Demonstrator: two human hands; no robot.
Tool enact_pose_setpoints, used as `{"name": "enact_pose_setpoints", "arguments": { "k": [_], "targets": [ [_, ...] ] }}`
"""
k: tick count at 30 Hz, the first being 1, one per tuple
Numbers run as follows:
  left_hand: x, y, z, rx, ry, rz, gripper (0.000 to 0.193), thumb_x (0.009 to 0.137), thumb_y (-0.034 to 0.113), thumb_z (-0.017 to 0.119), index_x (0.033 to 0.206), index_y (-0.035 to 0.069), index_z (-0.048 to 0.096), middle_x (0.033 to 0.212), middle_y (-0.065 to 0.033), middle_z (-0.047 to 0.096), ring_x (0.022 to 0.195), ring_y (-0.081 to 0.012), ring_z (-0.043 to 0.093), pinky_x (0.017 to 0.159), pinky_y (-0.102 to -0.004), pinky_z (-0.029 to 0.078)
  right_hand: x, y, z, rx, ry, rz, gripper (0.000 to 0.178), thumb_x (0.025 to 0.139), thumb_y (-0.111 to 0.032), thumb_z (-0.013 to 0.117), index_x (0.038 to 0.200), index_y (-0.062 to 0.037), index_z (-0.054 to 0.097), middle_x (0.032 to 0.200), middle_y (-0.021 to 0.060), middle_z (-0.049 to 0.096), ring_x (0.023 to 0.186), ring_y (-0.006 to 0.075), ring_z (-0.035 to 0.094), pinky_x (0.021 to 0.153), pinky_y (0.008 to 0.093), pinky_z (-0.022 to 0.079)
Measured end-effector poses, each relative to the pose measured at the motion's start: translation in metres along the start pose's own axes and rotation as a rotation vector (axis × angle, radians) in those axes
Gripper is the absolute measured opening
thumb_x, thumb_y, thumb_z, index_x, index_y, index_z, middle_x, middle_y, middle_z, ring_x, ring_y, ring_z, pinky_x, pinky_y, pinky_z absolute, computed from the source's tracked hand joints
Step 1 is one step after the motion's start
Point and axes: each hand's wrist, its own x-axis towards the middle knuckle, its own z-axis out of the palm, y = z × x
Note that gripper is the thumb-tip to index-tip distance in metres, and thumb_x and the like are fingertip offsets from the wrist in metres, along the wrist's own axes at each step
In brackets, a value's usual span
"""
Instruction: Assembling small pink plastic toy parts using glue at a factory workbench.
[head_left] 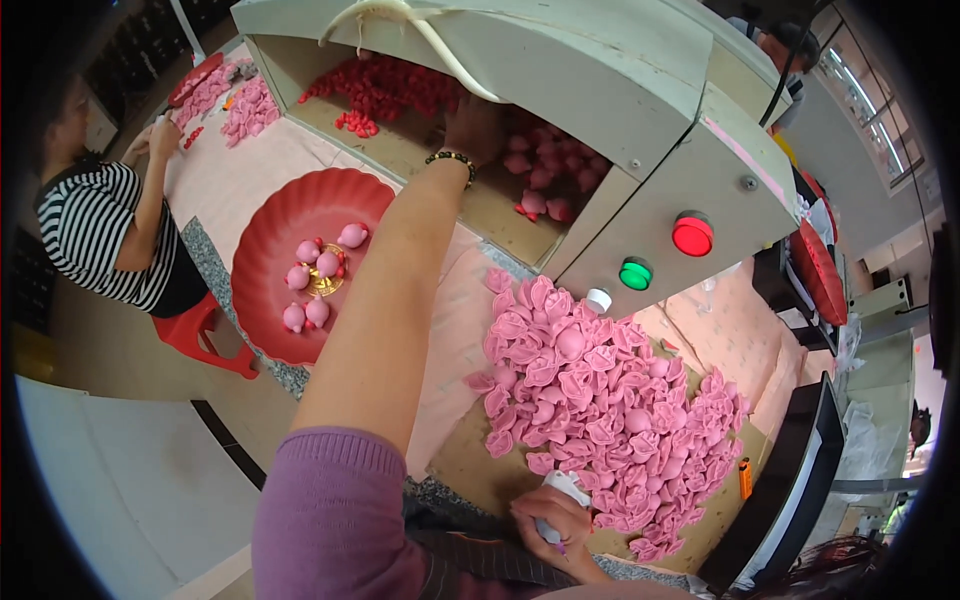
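My left arm, in a purple sleeve with a beaded bracelet, reaches into the opening of a grey metal machine (480,40). My left hand (475,130) is in shadow there, its fingers hidden, between a heap of small red pieces (375,90) and a group of round pink pieces (550,160). Low in front of me, my right hand (555,520) is closed round a small white and grey bottle-like thing (568,487). Just beyond it spreads a big pile of pink petal-shaped pieces (590,385), with some pink balls among them.
Left of my arm stands a red scalloped basin (265,235) holding several pink balls with red bits (318,265). An orange lighter-like object (745,478) lies beside the pile. Red (692,235) and green (635,273) buttons sit on the machine. A person in stripes (100,225) works at far left.
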Motion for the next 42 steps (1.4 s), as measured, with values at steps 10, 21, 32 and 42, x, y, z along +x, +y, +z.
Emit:
{"name": "enact_pose_setpoints", "arguments": {
  "k": [10,21,32,42],
  "targets": [
    [0.033,-0.048,-0.03,0.422,0.171,0.151,0.026,0.082,0.023,0.057,0.072,0.001,0.063,0.081,-0.0226,0.064,0.075,-0.0377,0.061,0.063,-0.0382,0.05,0.012,0.006,-0.002,-0.032,0.0,-0.174,0.023,0.06,0.015,0.058,0.08,0.0024,0.061,0.077,0.0123,0.061,0.067,0.0239,0.061,0.058,0.0312,0.048],
    [-0.17,0.105,-0.218,-0.941,-0.039,-0.435,0.017,0.086,0.02,0.059,0.078,0.005,0.058,0.061,-0.0041,0.055,0.052,-0.0056,0.051,0.041,-0.0228,0.036,-0.012,0.006,-0.014,0.157,0.145,0.269,0.043,0.077,0.002,0.062,0.119,0.002,0.055,0.12,0.0143,0.057,0.098,0.0182,0.059,0.082,0.0285,0.048],
    [-0.343,0.25,-0.228,-0.421,-0.206,0.474,0.03,0.07,0.025,0.071,0.087,0.007,0.053,0.085,-0.0069,0.054,0.077,-0.0222,0.056,0.06,-0.0328,0.047,-0.025,0.008,-0.047,0.379,0.565,0.215,0.03,0.081,0.004,0.059,0.11,0.0096,0.054,0.104,0.0201,0.062,0.091,0.0239,0.063,0.081,0.0327,0.051],
    [-0.316,0.206,-0.247,-1.047,-0.065,0.34,0.029,0.073,0.014,0.069,0.098,0.002,0.06,0.093,-0.0113,0.059,0.087,-0.0278,0.057,0.077,-0.0373,0.045,-0.053,0.003,-0.019,-0.011,0.608,0.0,0.011,0.078,0.004,0.063,0.088,0.0033,0.059,0.088,0.0125,0.061,0.075,0.0172,0.06,0.066,0.027,0.048]
  ]
}}
